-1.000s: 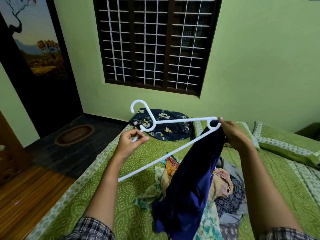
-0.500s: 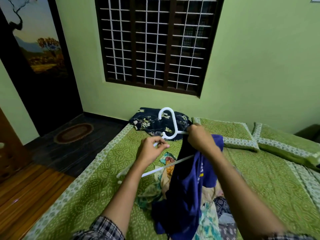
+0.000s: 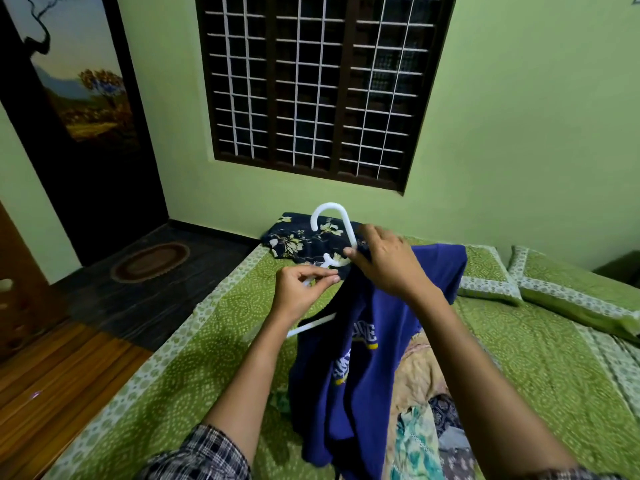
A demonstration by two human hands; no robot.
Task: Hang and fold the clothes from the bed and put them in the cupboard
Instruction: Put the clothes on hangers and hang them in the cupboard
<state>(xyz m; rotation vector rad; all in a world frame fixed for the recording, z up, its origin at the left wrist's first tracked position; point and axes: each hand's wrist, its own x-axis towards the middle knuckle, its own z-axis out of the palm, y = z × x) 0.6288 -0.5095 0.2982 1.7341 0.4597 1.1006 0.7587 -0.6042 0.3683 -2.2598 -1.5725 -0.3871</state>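
Note:
A white plastic hanger (image 3: 333,221) is held upright over the bed, its hook pointing up. A blue T-shirt (image 3: 360,368) with printed lettering hangs from it, covering its right side. My left hand (image 3: 304,289) pinches the hanger's bare left arm. My right hand (image 3: 384,261) grips the shirt's collar at the hanger's neck. The hanger's lower bar sticks out to the left from under the shirt. A heap of mixed clothes (image 3: 426,420) lies on the green bed (image 3: 194,358) under the shirt.
A dark floral cloth (image 3: 298,242) lies at the bed's far left corner. Two green pillows (image 3: 568,292) lie at the back right. A barred window (image 3: 318,81) fills the wall ahead. A dark door with an oval mat (image 3: 149,261) is at the left, beside wooden flooring.
My right hand slid the shirt from the hanger's right end to its neck. The hanger turned from lying sideways to upright, and the shirt spread out, showing its print.

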